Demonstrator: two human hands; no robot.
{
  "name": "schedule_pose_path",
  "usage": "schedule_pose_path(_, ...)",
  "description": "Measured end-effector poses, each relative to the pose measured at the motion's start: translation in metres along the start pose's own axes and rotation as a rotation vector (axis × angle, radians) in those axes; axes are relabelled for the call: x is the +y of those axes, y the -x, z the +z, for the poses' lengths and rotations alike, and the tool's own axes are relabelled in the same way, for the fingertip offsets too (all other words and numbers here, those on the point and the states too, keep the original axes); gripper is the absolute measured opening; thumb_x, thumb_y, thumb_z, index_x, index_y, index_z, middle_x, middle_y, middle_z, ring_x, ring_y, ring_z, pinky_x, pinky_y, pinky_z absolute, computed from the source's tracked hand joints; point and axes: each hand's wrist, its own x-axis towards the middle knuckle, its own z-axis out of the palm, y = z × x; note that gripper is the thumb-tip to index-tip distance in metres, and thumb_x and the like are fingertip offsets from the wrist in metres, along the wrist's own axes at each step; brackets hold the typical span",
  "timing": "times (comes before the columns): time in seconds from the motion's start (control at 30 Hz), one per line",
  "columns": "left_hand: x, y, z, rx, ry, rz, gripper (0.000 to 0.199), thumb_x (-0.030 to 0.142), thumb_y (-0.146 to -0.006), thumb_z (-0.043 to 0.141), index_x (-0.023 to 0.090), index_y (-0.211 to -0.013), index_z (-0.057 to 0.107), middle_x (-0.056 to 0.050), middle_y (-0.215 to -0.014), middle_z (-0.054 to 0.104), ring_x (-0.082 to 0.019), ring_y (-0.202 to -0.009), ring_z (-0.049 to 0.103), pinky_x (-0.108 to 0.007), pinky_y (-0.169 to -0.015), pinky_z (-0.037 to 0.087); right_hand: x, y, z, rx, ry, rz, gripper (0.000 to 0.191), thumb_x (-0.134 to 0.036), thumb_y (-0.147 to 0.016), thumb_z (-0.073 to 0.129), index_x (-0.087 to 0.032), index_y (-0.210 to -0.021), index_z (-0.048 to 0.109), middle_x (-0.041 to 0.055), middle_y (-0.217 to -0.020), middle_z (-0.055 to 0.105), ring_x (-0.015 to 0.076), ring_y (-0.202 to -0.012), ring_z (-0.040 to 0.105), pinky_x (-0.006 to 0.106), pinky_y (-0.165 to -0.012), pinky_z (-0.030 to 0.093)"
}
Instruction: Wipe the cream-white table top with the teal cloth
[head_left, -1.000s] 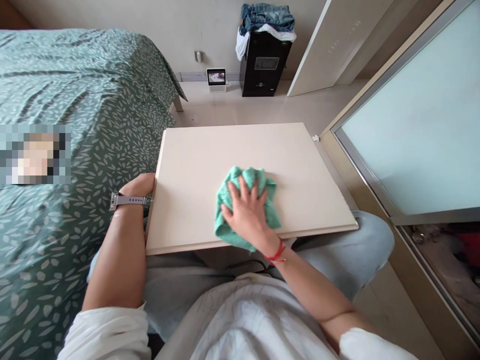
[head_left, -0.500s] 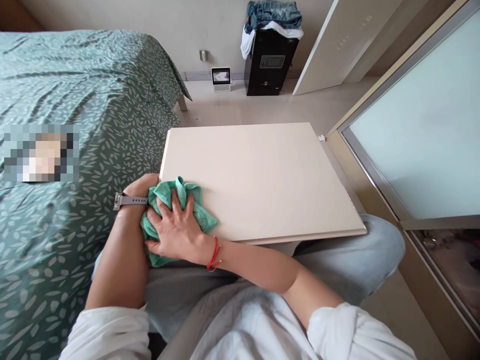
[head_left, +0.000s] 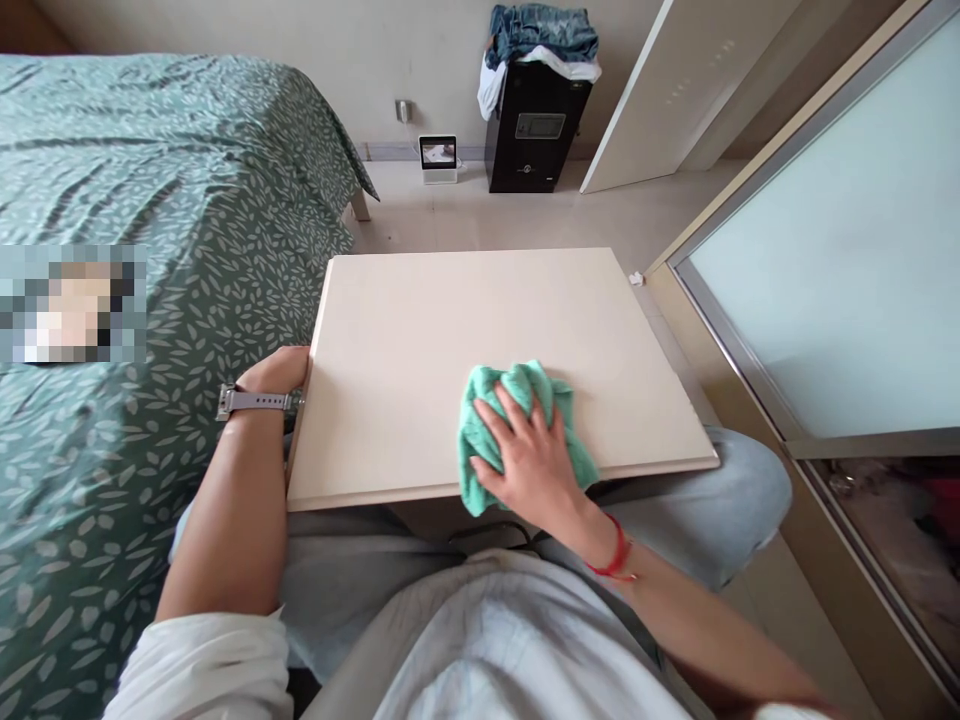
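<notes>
A pale cream board (head_left: pixel 420 350) lies flat in front of me, its near edge above my lap. My right hand (head_left: pixel 529 460) presses a green cloth (head_left: pixel 476 400) onto the board near the middle of that edge, fingers spread over the bunched fabric. Part of the cloth hangs past the edge. At the board's left side is my left hand (head_left: pixel 277 370), wearing a grey watch at the wrist; its fingers go out of sight behind the side of the board.
A bed with a green leaf-patterned cover (head_left: pixel 247 200) stands at the left, with a blurred-out item on it. Beyond the board are a small screen (head_left: pixel 438 155) and a black cabinet (head_left: pixel 532 130) topped with jeans. A frosted sliding door (head_left: pixel 840 240) runs along the right.
My right hand has moved right along the near edge with the green cloth, away from the board's left corner. My left hand stays at the left side.
</notes>
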Motion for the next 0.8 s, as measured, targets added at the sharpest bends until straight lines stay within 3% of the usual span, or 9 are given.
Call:
schedule_pose_path(0.13, 0.0, -0.001, 0.0, -0.049, 0.006, -0.028, 0.045, 0.038, -0.096, 0.08, 0.01, -0.126, 0.098, -0.026, -0.159, 0.09, -0.049, -0.17, 0.074, -0.052, -0.143, 0.06, 0.064, 0.038, 0.0, 0.106, 0.134, 0.214, 0.07, -0.044, -0.121, 0.063, -0.026, -0.187, 0.075, 0.0239, -0.199, 0.063, 0.0591, -0.169, 0.063, 0.085, -0.133, 0.058)
schedule_pose_path(0.27, -0.004, -0.003, 0.001, -0.062, -0.006, -0.022, 0.043, 0.041, -0.094, 0.083, 0.012, -0.121, 0.097, -0.026, -0.157, 0.09, -0.045, -0.171, 0.074, -0.047, -0.144, 0.058, 0.131, 0.065, -0.007, 0.178, 0.162, 0.439, 0.071, -0.051, -0.122, 0.052, -0.023, -0.184, 0.074, 0.0279, -0.195, 0.063, 0.0623, -0.163, 0.066, 0.089, -0.125, 0.061)
schedule_pose_path(0.33, -0.008, -0.006, 0.002, -0.076, -0.014, -0.019, 0.042, 0.042, -0.093, 0.083, 0.013, -0.121, 0.097, -0.026, -0.161, 0.089, -0.045, -0.172, 0.073, -0.047, -0.144, 0.057, 0.161, 0.069, -0.013, 0.197, 0.147, 0.533, 0.073, -0.055, -0.122, 0.05, -0.023, -0.184, 0.072, 0.0291, -0.196, 0.06, 0.0631, -0.162, 0.066, 0.09, -0.124, 0.061)
schedule_pose_path(0.43, -0.013, -0.009, 0.004, -0.077, -0.02, -0.001, 0.044, 0.042, -0.091, 0.088, 0.015, -0.125, 0.096, -0.027, -0.158, 0.09, -0.045, -0.172, 0.074, -0.049, -0.143, 0.057, 0.189, 0.061, -0.021, 0.195, 0.115, 0.673, 0.077, -0.055, -0.121, 0.049, -0.02, -0.187, 0.066, 0.0302, -0.195, 0.059, 0.0602, -0.164, 0.068, 0.083, -0.126, 0.063)
schedule_pose_path(0.5, -0.015, -0.012, 0.004, -0.083, -0.022, -0.003, 0.046, 0.043, -0.092, 0.09, 0.013, -0.126, 0.096, -0.028, -0.158, 0.089, -0.044, -0.171, 0.074, -0.047, -0.141, 0.059, 0.191, 0.049, -0.024, 0.186, 0.11, 0.753, 0.079, -0.055, -0.121, 0.049, -0.016, -0.189, 0.063, 0.0322, -0.193, 0.061, 0.0586, -0.162, 0.07, 0.079, -0.125, 0.064)
schedule_pose_path(0.6, -0.015, -0.013, 0.003, -0.097, -0.039, -0.01, 0.042, 0.037, -0.1, 0.079, 0.009, -0.126, 0.096, -0.029, -0.165, 0.086, -0.042, -0.171, 0.074, -0.044, -0.141, 0.059, 0.169, 0.028, -0.021, 0.194, 0.161, 0.776, 0.079, -0.056, -0.123, 0.047, -0.014, -0.189, 0.063, 0.0357, -0.195, 0.058, 0.0617, -0.161, 0.069, 0.083, -0.124, 0.062)
schedule_pose_path(0.7, -0.013, -0.013, 0.002, -0.076, -0.048, -0.007, 0.041, 0.028, -0.1, 0.074, 0.01, -0.129, 0.098, -0.025, -0.158, 0.09, -0.043, -0.167, 0.077, -0.046, -0.139, 0.062, 0.128, 0.007, -0.014, 0.186, 0.181, 0.631, 0.076, -0.052, -0.123, 0.051, -0.014, -0.187, 0.067, 0.0371, -0.198, 0.055, 0.0657, -0.165, 0.062, 0.09, -0.125, 0.058)
schedule_pose_path(0.8, -0.01, -0.01, 0.002, -0.044, -0.043, -0.02, 0.045, 0.025, -0.097, 0.077, 0.01, -0.134, 0.098, -0.024, -0.15, 0.093, -0.045, -0.165, 0.079, -0.05, -0.138, 0.064, 0.077, -0.015, -0.01, 0.125, 0.135, 0.381, 0.077, -0.049, -0.121, 0.059, -0.016, -0.191, 0.067, 0.0339, -0.201, 0.055, 0.0656, -0.172, 0.057, 0.092, -0.131, 0.055)
